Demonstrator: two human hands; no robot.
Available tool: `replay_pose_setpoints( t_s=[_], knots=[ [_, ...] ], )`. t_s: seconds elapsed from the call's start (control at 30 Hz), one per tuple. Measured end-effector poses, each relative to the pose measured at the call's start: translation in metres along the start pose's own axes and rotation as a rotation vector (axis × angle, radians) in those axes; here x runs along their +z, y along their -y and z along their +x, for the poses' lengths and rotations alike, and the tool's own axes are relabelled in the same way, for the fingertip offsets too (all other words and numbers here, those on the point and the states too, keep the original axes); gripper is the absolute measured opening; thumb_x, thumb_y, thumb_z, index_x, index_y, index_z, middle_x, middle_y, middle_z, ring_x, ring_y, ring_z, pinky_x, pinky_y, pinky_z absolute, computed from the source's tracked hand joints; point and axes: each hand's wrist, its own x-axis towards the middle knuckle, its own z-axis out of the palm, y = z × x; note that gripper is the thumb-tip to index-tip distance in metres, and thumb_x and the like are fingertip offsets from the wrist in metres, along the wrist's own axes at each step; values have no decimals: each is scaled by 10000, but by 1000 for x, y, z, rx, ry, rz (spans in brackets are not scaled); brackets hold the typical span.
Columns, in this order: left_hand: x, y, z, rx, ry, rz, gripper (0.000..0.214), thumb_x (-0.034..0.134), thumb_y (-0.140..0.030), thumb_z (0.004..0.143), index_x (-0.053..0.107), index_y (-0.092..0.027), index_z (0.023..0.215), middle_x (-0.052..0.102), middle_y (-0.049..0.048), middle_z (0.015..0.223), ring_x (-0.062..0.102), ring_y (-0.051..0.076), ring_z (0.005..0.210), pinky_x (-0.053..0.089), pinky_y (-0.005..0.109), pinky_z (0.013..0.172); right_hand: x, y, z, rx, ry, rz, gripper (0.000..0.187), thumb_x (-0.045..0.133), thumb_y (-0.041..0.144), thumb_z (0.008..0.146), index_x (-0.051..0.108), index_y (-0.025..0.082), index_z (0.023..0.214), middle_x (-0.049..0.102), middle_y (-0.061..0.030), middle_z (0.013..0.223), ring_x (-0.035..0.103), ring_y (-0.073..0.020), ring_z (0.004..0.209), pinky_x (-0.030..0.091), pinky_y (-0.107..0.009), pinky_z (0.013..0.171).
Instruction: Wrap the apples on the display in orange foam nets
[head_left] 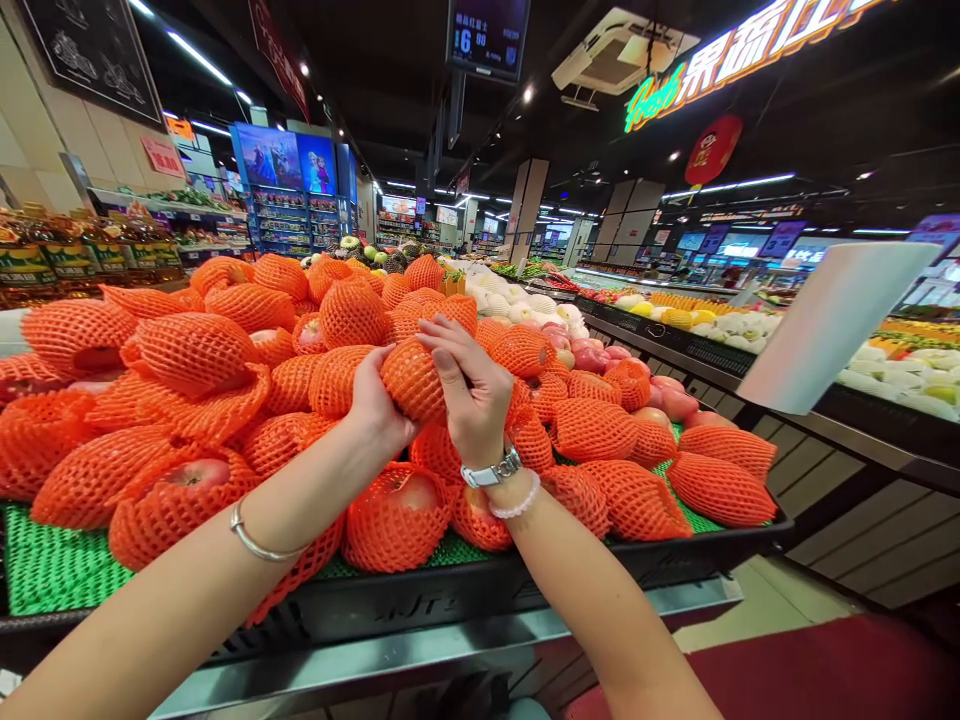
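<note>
- Centrally, the left hand [373, 400] and the right hand [472, 390] close from opposite sides on one netted apple [414, 380], holding it just above the heap.
- Left fingers wrap the apple's near left side; right fingers [442, 345] curl over its top.
- Surrounding heap of apples in orange foam nets [187, 350] rests on green matting [52, 565] within a black display tray [420, 600].
- Blank white sign card [832, 320] stands to the right.

Net-wrapped apple [411, 380] (orange foam mesh), lifted just above heaped pile, clasped from both sides.
</note>
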Motion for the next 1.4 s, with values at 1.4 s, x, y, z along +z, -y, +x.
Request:
replay_pose_setpoints(
  t_s=[1.4],
  knots=[
    [-2, -7, 15, -129, 147, 285, 286, 413, -344, 926, 634, -165, 955, 721, 85, 833, 709, 247, 887, 577, 415, 848, -3, -14, -5, 319, -110, 148, 472, 385, 533, 967, 702, 233, 1145, 694, -72, 1219, 580, -255, 1257, 396, -541, 1117]
  ],
)
